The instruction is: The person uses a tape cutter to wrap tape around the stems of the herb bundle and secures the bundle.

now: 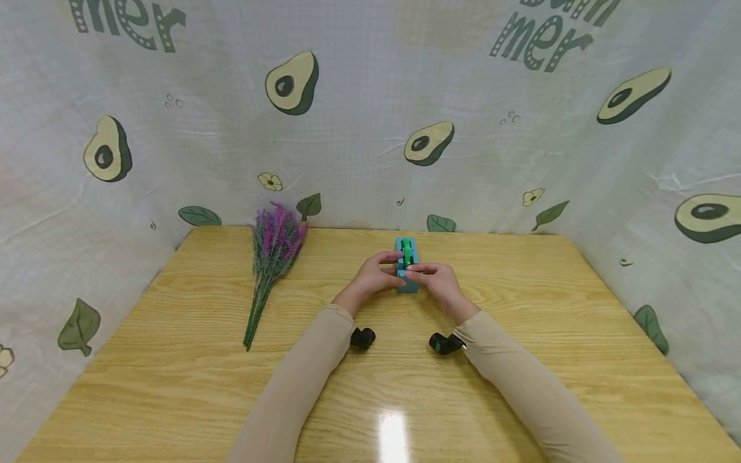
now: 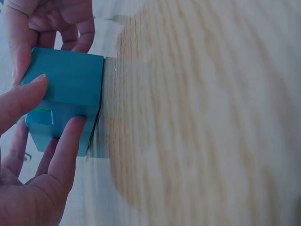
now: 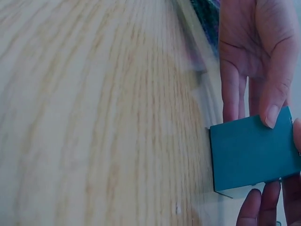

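A teal tape dispenser (image 1: 408, 287) with a green roll (image 1: 407, 247) in its top stands lengthwise on the table, its near end toward me. My left hand (image 1: 374, 275) grips it from the left, thumb at the near end and fingers along the side. From the right, my right hand (image 1: 442, 281) holds thumb and forefinger close together at the top, just in front of the roll. Both wrist views show the flat teal end of the dispenser (image 2: 66, 75) between the two hands; the roll is mostly hidden there.
A bunch of purple artificial flowers (image 1: 272, 257) lies on the wooden table (image 1: 191, 379), left of the hands. Behind the table hangs a pale cloth (image 1: 359, 173) printed with avocados. Black wrist-camera mounts (image 1: 363, 339) jut inward below the wrists.
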### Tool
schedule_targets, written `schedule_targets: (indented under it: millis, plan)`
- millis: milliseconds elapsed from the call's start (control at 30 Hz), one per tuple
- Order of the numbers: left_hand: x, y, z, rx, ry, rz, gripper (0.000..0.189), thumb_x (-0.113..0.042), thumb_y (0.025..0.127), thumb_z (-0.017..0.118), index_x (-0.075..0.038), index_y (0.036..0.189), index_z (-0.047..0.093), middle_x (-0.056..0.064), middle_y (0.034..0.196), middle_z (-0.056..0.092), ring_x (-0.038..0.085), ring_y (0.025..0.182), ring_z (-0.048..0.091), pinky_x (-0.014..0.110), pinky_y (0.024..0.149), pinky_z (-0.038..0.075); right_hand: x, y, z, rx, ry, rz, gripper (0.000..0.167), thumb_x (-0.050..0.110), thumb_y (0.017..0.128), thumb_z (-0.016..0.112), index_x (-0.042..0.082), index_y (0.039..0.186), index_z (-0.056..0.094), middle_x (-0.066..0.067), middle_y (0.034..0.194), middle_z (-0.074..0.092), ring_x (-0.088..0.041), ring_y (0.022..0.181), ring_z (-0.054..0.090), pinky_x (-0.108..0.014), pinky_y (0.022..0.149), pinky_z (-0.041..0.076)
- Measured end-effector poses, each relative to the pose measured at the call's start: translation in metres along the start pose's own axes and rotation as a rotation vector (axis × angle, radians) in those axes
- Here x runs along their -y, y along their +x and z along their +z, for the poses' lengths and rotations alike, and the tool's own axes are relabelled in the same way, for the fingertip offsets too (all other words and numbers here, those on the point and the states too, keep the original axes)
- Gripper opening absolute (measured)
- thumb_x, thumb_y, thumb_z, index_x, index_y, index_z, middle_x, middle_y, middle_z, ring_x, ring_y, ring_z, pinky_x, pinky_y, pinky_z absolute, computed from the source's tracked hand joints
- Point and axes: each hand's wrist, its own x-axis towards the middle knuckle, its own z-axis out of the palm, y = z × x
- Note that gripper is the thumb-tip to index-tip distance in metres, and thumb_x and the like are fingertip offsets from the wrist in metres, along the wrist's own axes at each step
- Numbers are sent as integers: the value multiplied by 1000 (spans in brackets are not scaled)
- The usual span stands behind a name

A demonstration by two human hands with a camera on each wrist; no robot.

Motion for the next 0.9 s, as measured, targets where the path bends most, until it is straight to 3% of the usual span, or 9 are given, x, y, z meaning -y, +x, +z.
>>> schedule_targets:
  millis: [133, 333, 600, 733, 900]
  plan:
    - [-1, 0, 1, -1, -9, -7, 59, 4, 73, 77, -14, 126, 57, 11, 127, 50, 26, 113, 53, 31, 84, 51, 4, -1, 0, -50, 49, 7, 34, 19, 84, 71, -7, 106, 67, -13, 108, 63, -23, 102, 52, -40, 94, 43]
    - [1, 1, 2, -17, -12, -21, 59, 4, 72, 78, -17, 124, 59, 8, 125, 51, 24, 112, 54, 31, 85, 51, 8, -1, -2, -102, -15, -10, 37, 24, 85, 70, -7, 106, 67, -14, 110, 63, -24, 100, 52, -41, 93, 41]
    - [-2, -2, 4, -27, -14, -35, 60, 3, 72, 78, -18, 125, 59, 8, 127, 51, 26, 112, 54, 31, 84, 51, 9, -3, -5, -79, 0, -54, 35, 21, 85, 71, -9, 103, 67, -4, 95, 64, -19, 95, 49, -36, 88, 40]
    - [-2, -3, 3, -18, -34, -39, 59, 3, 73, 77, -18, 125, 59, 8, 128, 51, 26, 113, 53, 31, 83, 51, 11, -7, -6, -58, 8, -83, 31, 17, 85, 71, -10, 99, 67, 0, 86, 65, -20, 94, 51, -41, 92, 41]
    - [0, -1, 1, -18, -46, -38, 58, 4, 73, 76, -17, 125, 59, 8, 125, 51, 25, 113, 54, 30, 82, 52, 11, -13, -7, -27, -6, -84, 27, 16, 85, 70, -9, 95, 68, 3, 83, 64, -17, 84, 51, -45, 85, 43]
